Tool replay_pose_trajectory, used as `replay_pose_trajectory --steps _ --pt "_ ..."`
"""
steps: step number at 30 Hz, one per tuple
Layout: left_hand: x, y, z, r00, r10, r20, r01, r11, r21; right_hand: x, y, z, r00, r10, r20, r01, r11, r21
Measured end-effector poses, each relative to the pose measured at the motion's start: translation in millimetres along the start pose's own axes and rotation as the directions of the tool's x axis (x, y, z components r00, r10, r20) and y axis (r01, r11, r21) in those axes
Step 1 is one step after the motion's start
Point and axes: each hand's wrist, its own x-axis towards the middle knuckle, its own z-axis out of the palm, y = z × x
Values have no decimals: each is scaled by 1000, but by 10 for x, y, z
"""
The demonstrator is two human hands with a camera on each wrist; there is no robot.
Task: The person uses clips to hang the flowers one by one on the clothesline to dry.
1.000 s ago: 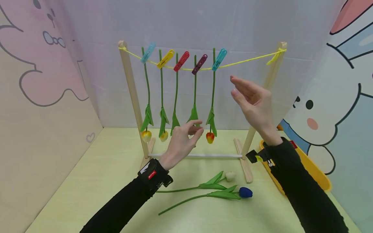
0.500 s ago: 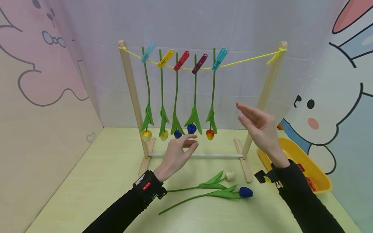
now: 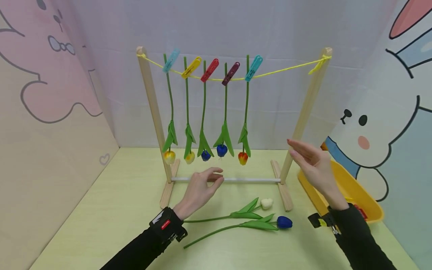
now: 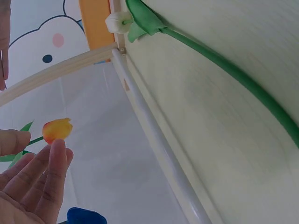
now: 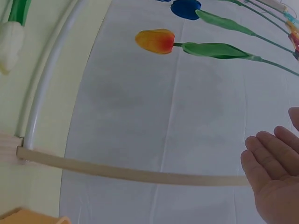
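My left hand (image 3: pixel 201 189) hovers in front of the rack's white crossbar, fingers loosely bent, holding nothing. To the right, my right hand (image 3: pixel 315 167) is raised near the right post, its fingers nearly straight and nothing in them. Several artificial tulips hang upside down from a yellow string (image 3: pixel 287 70), among them a blue tulip (image 3: pixel 221 150) and an orange-red tulip (image 3: pixel 243 158). Clothespins fasten their stems, such as a red clothespin (image 3: pixel 210 70) and a light blue clothespin (image 3: pixel 254 68). On the table below lie a white tulip (image 3: pixel 266 203) and a dark blue tulip (image 3: pixel 284 222).
The string is tied between a left wooden post (image 3: pixel 152 108) and a right wooden post (image 3: pixel 312 93). A white crossbar (image 3: pixel 249 180) joins them low down. At the right stands a yellow basket (image 3: pixel 368 193) with small red and yellow items, partly behind the right arm.
Both hands have come down and away from the string, the left toward lower left, the right toward lower right. The hanging blue tulips, covered by the left hand earlier, now show.
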Motion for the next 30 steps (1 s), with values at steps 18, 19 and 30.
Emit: replay_pose_trajectory --steps 18,19,30 --pt "-115 -135 23 1000 -21 22 18 994 106 -432 360 -775 948 318 10 -295 893 -341" --pt "-118 -135 24 999 -21 26 18 994 104 -450 375 -813 939 344 17 -314 875 -368" --pt "-165 -180 55 998 -41 52 34 990 135 -621 625 -1215 860 483 164 -281 716 -639"
